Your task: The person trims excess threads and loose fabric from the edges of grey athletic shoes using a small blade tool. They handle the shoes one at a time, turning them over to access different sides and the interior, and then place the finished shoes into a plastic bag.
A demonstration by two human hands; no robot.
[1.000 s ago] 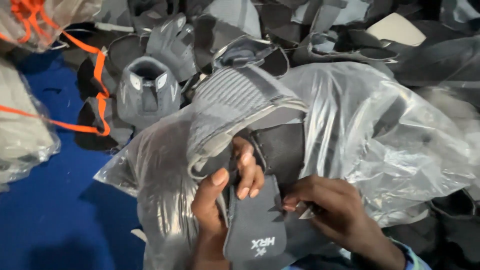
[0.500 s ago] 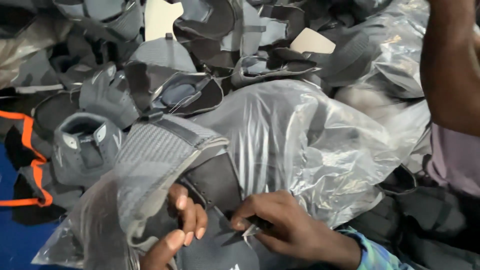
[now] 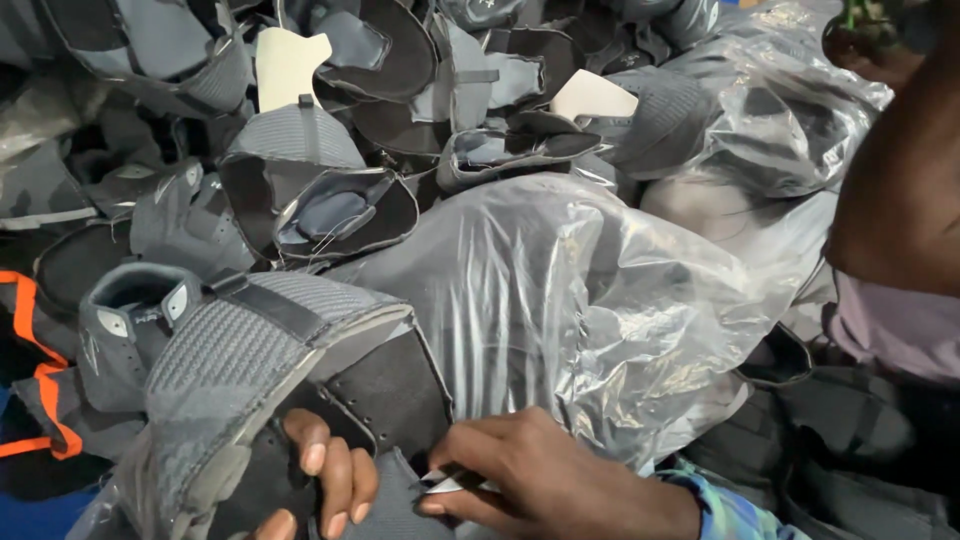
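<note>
Between your two hands, the grey shoe upper [image 3: 300, 390] is lying, long axis slanting up-left. Your left hand [image 3: 320, 480] is curling fingers over its edge; your right hand [image 3: 540, 480] is pinching a small trimmer [image 3: 445, 483] just right of it.

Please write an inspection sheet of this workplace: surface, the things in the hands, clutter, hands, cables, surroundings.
Surface: hidden under the pile; nothing seen of it.
Things in hand: grey knit shoe upper with dark lining, held at the bottom edge; small silvery tool, kind unclear.
Clutter: clear plastic bag behind the hands; many grey and black shoe uppers piled; two pale card pieces.
Hands: left hand has fingers curled over the upper's dark edge; right hand pinches the tool.
Cables: nothing seen; only an orange strap at left.
Surroundings: another person's arm at right; a second plastic bag above.
</note>
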